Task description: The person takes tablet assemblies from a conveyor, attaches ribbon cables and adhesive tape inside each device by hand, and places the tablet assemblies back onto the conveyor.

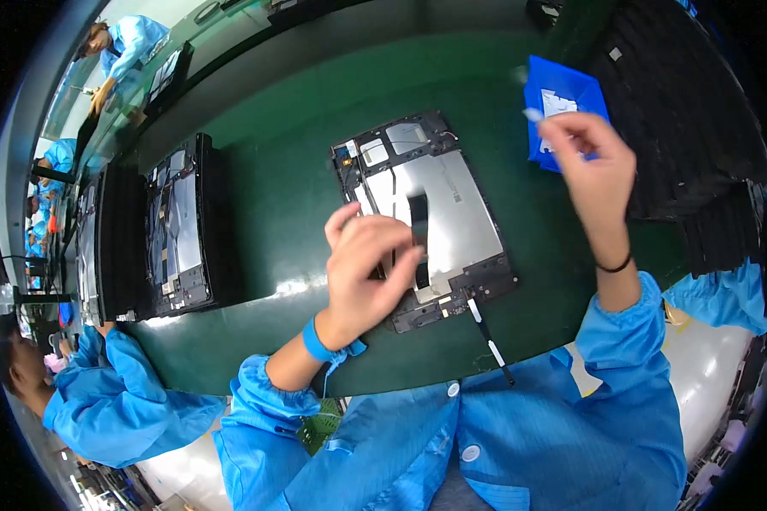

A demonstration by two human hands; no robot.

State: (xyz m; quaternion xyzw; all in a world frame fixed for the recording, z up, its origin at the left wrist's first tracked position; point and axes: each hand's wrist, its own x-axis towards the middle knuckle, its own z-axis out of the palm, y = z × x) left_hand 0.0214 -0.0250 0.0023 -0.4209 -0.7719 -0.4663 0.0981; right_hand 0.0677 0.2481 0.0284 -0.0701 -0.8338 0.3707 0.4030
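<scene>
A dark green surface point(298, 170) runs along a line where other people in blue coats work. In its middle lies an opened tablet point(422, 217), back side up, its long axis running from the near edge toward the far edge, a little tilted to the left. The left hand point(366, 268) rests on its near part, the grip narrow on a black strip point(418, 223); the fingers hide the strip's lower end. The right hand point(592, 162) is raised before a blue bin point(562, 89), pinching 1 small pale piece point(533, 113), too blurred to identify. A black-and-white tool point(488, 336) lies at the near edge.
</scene>
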